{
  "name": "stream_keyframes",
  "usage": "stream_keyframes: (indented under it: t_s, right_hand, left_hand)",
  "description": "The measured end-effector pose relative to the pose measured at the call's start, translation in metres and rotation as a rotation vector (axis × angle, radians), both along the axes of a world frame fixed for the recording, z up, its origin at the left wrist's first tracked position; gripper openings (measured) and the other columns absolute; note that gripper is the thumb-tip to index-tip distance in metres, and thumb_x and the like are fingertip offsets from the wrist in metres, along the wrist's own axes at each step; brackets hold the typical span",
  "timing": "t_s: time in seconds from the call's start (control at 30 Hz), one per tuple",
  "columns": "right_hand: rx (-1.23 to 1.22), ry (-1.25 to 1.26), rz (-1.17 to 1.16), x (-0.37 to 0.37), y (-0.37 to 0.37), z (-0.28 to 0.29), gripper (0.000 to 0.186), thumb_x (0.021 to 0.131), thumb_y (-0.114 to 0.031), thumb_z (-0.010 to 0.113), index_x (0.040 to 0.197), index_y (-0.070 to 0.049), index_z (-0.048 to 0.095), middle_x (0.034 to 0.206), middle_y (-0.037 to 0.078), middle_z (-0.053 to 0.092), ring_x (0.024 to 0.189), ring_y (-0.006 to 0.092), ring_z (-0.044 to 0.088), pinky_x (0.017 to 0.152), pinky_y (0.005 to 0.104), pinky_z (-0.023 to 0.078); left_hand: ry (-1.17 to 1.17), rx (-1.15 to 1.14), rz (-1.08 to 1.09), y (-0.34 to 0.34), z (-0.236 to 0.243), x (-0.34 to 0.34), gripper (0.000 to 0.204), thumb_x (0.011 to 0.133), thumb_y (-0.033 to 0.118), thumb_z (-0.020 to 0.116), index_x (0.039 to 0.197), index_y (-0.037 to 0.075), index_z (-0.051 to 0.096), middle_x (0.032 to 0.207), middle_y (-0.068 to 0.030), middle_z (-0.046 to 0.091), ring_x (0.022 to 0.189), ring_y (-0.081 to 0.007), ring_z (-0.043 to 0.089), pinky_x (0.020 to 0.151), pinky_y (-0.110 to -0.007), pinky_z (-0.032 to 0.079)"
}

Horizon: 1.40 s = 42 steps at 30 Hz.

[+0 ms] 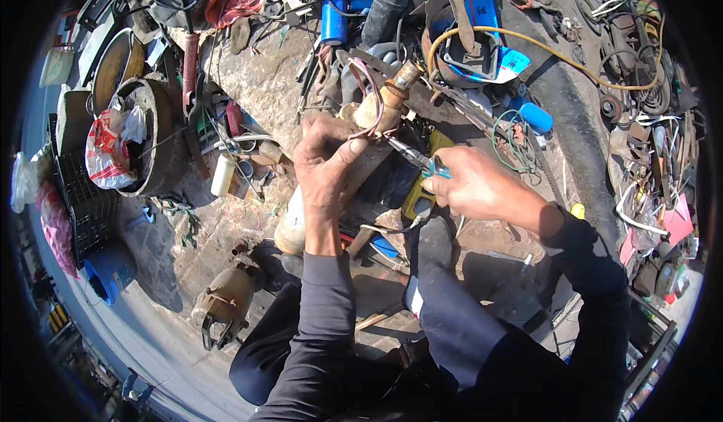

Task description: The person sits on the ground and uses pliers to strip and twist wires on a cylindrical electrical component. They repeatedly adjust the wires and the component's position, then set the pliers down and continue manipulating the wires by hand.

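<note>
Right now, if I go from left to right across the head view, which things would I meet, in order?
Black crate, white bottle, left hand, pliers, right hand, pink sheet.

Smooth, bright metal glints on your pliers point(409, 152); beyond them, a glossy blue cylinder point(334, 23); below them, your matt cloth trousers point(461, 322).

- Pliers point(426, 164): silver metal, teal handles
- Wires point(377, 94): dull pink
- Rounded part point(368, 111): cream, brownish-gold end
- Cylinder point(334, 24): bright blue
- Cable point(486, 28): mustard yellow
- Plastic bag point(107, 149): red-and-white print
- Crate point(95, 205): black
- Bucket point(113, 273): blue
- Left sleeve point(324, 301): plain dark grey
</note>
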State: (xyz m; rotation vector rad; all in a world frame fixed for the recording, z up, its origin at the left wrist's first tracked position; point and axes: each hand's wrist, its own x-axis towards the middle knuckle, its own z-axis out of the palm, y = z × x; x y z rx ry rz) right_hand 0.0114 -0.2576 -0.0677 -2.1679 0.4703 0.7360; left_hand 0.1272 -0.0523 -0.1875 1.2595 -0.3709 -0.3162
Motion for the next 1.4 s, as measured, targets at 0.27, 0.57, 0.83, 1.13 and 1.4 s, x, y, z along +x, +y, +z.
stream_keyframes:
  t_s: [0.27, 0.57, 0.83, 1.13, 1.4]
  right_hand:
    - [0.136, -0.073, -0.235, -0.031, 0.018, -0.036, 0.033, 0.1, -0.024, 0.068, 0.095, 0.007, 0.058, 0.084, 0.032, 0.064, 0.086, 0.0498, 0.067, 0.075, 0.0533, 0.049]
    - [0.088, -0.036, -0.262, -0.039, 0.027, -0.049, 0.025, 0.104, -0.021, 0.066, 0.1, 0.004, 0.065, 0.086, 0.014, 0.073, 0.081, 0.0229, 0.069, 0.076, 0.0417, 0.054]
    - [0.207, -0.035, -0.358, -0.045, 0.041, -0.046, 0.028, 0.104, -0.021, 0.068, 0.097, 0.006, 0.067, 0.086, 0.017, 0.077, 0.084, 0.0186, 0.073, 0.077, 0.038, 0.056]
    - [0.224, -0.016, -0.374, -0.039, 0.039, -0.038, 0.027, 0.104, -0.021, 0.068, 0.102, 0.007, 0.069, 0.091, 0.015, 0.078, 0.082, 0.016, 0.073, 0.073, 0.0357, 0.057]
    - [0.173, 0.108, -0.189, -0.014, -0.007, 0.002, 0.033, 0.098, -0.025, 0.064, 0.089, 0.005, 0.075, 0.084, 0.017, 0.078, 0.082, 0.0256, 0.076, 0.079, 0.0403, 0.057]
  left_hand:
    - [0.011, -0.065, 0.036, -0.004, 0.0, -0.002, 0.01, 0.088, 0.004, 0.083, 0.091, 0.001, 0.074, 0.097, -0.0055, 0.069, 0.096, -0.0149, 0.059, 0.091, -0.03, 0.047]
    - [0.002, -0.09, -0.019, 0.0, -0.003, 0.001, 0.012, 0.087, 0.003, 0.084, 0.092, 0.0, 0.074, 0.102, -0.0082, 0.072, 0.101, -0.0176, 0.059, 0.095, -0.033, 0.047]
    - [0.015, -0.045, -0.013, 0.003, -0.006, 0.002, 0.015, 0.084, 0.009, 0.086, 0.091, 0.0, 0.075, 0.1, -0.0077, 0.071, 0.102, -0.0185, 0.058, 0.096, -0.035, 0.046]
    - [-0.014, -0.05, -0.005, 0.001, -0.003, 0.002, 0.018, 0.084, 0.013, 0.088, 0.091, 0.001, 0.076, 0.099, -0.0067, 0.073, 0.104, -0.019, 0.057, 0.097, -0.035, 0.045]
    - [-0.006, -0.028, -0.007, 0.001, -0.004, 0.003, 0.018, 0.083, 0.013, 0.088, 0.091, 0.001, 0.076, 0.097, -0.0058, 0.073, 0.104, -0.0188, 0.056, 0.096, -0.036, 0.045]
